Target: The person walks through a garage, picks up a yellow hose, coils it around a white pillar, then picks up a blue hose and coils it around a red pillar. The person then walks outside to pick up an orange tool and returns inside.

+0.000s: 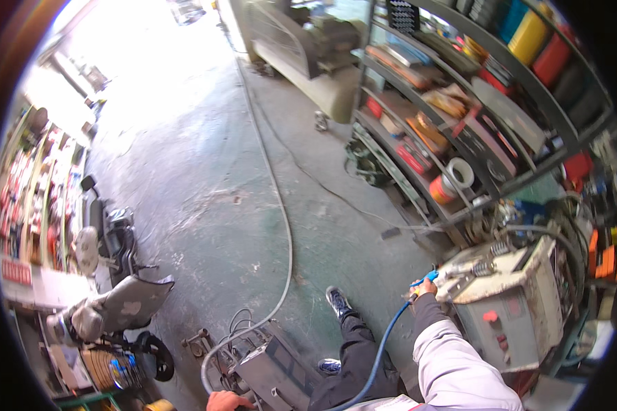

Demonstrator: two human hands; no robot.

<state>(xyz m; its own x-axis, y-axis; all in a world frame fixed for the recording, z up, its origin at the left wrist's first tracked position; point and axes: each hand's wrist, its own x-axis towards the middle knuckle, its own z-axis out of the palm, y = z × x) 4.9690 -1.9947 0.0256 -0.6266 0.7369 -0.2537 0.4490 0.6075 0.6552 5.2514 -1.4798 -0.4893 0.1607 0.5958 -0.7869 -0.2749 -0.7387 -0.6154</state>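
Right hand point(426, 288) is gripping blue fitting point(430, 275); worn machine point(490, 325) is standing just rightward. Left hand point(225, 401) is showing, grip unclear.

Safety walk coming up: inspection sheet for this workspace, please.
Surface: grey-green floor, scuffed.
Job's things: blue tool in right hand, blue hose running to it.
Clutter: shelf crowded with boxes and containers.
Grip: right hand closed on blue tool; left hand at lower edge, hold unclear.
Cables: grey hose curving across floor; thin cable leading toward shelf.
Surroundings: cream-and-grey machine right, grey machine near left hand, motorbike left.
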